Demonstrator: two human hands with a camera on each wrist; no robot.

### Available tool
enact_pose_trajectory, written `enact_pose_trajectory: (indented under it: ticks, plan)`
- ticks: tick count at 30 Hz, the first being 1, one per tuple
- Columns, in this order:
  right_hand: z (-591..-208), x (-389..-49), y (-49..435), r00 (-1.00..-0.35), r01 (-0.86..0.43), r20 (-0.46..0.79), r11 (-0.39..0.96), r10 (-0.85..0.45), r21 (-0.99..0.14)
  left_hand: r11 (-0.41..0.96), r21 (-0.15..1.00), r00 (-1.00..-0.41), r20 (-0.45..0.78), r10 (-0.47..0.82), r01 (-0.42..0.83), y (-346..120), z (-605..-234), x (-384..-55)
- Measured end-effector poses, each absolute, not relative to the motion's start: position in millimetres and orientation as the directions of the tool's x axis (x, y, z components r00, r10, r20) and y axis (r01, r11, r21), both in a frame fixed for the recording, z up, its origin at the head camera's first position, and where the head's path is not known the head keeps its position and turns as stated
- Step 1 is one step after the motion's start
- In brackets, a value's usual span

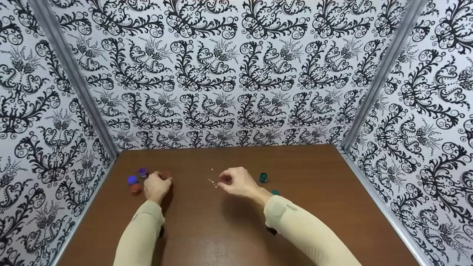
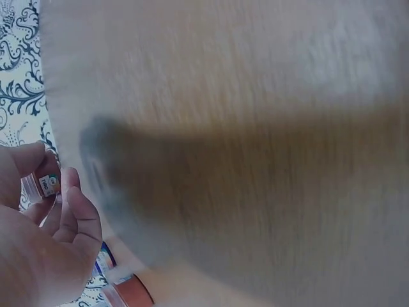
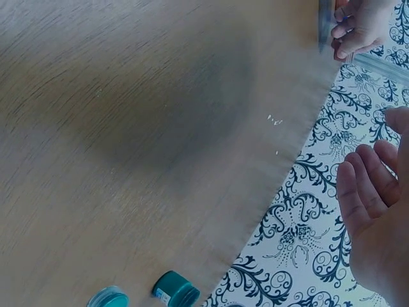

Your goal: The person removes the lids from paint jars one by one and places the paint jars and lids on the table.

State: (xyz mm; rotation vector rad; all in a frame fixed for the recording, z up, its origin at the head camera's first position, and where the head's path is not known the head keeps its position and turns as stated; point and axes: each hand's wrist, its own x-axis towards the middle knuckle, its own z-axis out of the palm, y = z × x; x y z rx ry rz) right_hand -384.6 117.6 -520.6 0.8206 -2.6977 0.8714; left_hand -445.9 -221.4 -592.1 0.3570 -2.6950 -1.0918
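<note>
At the left of the table, my left hand (image 1: 157, 188) grips a small paint jar (image 1: 166, 173) with a brownish-orange top. The left wrist view shows this jar (image 2: 48, 185) between thumb and fingers, its clear end and printed label visible. My right hand (image 1: 238, 181) is over the middle of the table, fingers loosely bent beside several tiny white bits (image 1: 213, 182). In the right wrist view the right hand (image 3: 377, 211) has its thumb apart from the fingers and nothing between them. The white bits (image 3: 275, 120) lie scattered on the wood near the table's edge.
Left of my left hand stand a purple jar (image 1: 143, 172), a blue jar (image 1: 132, 180) and an orange jar (image 1: 135, 188). A dark green jar (image 1: 263, 177) and a teal one (image 1: 275, 192) are beyond my right wrist. Patterned walls (image 1: 229, 74) enclose the brown table (image 1: 207, 236).
</note>
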Motion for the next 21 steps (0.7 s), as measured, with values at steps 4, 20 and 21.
enact_pose_trajectory:
  ticks: [4, 20, 21]
  plan:
    - [-519.9, -385.3, 119.2, -0.829, -0.559, 0.347, 0.667, -0.438, -0.492, 0.676, 0.726, -0.955, 0.094, -0.28, -0.127, -212.4, -584.0, -446.5]
    - [-516.8, -390.6, 125.0, -0.846, -0.532, 0.363, 0.664, -0.39, -0.525, 0.642, 0.767, -0.963, 0.171, -0.207, -0.002, -181.4, -573.1, -446.8]
    - [-516.6, -391.0, 124.6, -0.846, -0.531, 0.366, 0.662, -0.387, -0.529, 0.636, 0.772, -0.963, 0.176, -0.203, 0.007, -179.1, -572.4, -446.0]
